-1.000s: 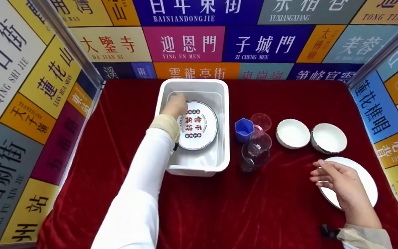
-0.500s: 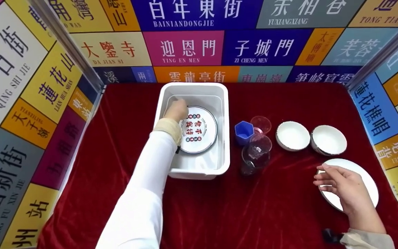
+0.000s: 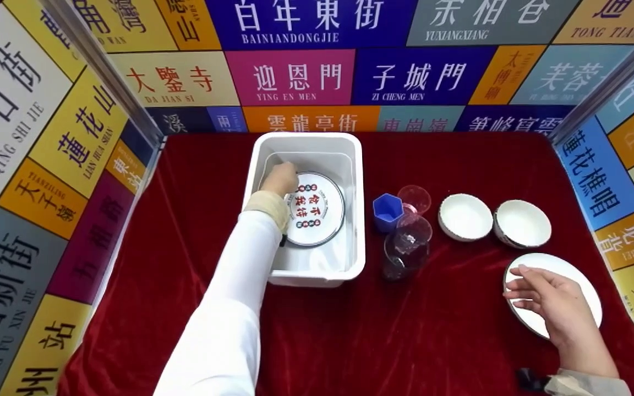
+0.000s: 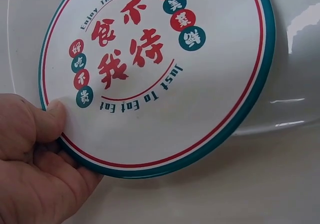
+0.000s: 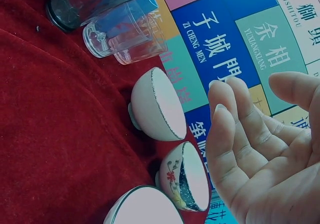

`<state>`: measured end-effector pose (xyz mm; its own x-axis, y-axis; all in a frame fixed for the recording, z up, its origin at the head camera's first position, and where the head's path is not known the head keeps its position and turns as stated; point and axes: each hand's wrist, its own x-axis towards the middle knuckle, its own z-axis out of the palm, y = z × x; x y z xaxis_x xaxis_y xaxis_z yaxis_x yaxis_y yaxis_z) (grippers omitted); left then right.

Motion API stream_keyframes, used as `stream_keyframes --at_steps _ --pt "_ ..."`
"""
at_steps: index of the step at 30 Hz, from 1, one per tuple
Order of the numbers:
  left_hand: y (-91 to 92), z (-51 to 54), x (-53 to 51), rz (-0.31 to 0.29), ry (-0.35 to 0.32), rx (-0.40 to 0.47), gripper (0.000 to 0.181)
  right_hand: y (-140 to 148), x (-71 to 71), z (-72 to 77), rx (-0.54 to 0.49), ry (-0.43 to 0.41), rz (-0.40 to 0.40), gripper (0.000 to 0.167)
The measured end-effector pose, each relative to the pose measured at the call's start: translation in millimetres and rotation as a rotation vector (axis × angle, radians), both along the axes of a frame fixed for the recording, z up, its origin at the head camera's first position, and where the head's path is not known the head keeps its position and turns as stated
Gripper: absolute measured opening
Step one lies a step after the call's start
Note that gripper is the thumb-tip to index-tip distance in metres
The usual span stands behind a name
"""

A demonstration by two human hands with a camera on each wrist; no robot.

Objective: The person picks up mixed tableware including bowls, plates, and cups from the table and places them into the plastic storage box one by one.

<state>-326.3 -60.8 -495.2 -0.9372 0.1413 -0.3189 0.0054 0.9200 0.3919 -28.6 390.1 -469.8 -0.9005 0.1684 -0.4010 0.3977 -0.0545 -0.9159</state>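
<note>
We see a round printed plate, white and glossy, edged by a teal band with a thin red ring inside; bold red Chinese characters fill its middle, flanked by rows of red and teal discs and the curved lines "Enjoy The Moment" and "Just To Eat Eat". It is inside the white tub, around the centre of the head view, and the left hand pinches it by its upper-left rim, thumb on the printed face. Being round, it favours no long axis; its face looks up at us, the tops of its characters pointing to the right of the frame. The right hand is at lower right, fingers loosely bent and grasping nothing, over a dark-rimmed white plate. Compared with one second ago, we find the left hand's pinch unchanged and the printed plate a touch lower within the tub, while the right hand's fingertips, which then poked past the white plate's left edge, now lie over that plate.
</note>
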Motion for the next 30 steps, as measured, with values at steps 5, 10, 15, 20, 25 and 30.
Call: stream_keyframes --at_steps 5,10,15,20,25,30 --pt "0.1 -1.5 -0.2 0.036 -0.037 0.05 0.035 -1.6 -2.5 0.0 -0.008 0.008 -0.003 0.016" --pt "0.8 -3.9 -0.4 0.096 -0.076 0.112 0.038 -2.5 -3.4 -1.5 0.005 -0.006 -0.005 0.016" --pt "1.5 -3.6 -0.3 0.128 -0.081 0.146 0.039 -0.3 -3.8 -1.1 0.04 -0.03 0.0 0.017" --pt "0.0 -8.2 -3.0 0.149 -0.106 0.165 0.039 1.4 -4.6 -3.2 0.034 -0.031 -0.001 0.017" --pt "0.4 -12.1 -3.8 0.163 -0.097 0.199 0.032 3.2 0.8 -8.8 0.025 -0.035 -0.022 0.019" --pt "2.0 -15.0 -2.9 0.151 -0.071 0.223 0.028 6.5 5.5 -12.7 0.039 -0.048 -0.047 0.02"
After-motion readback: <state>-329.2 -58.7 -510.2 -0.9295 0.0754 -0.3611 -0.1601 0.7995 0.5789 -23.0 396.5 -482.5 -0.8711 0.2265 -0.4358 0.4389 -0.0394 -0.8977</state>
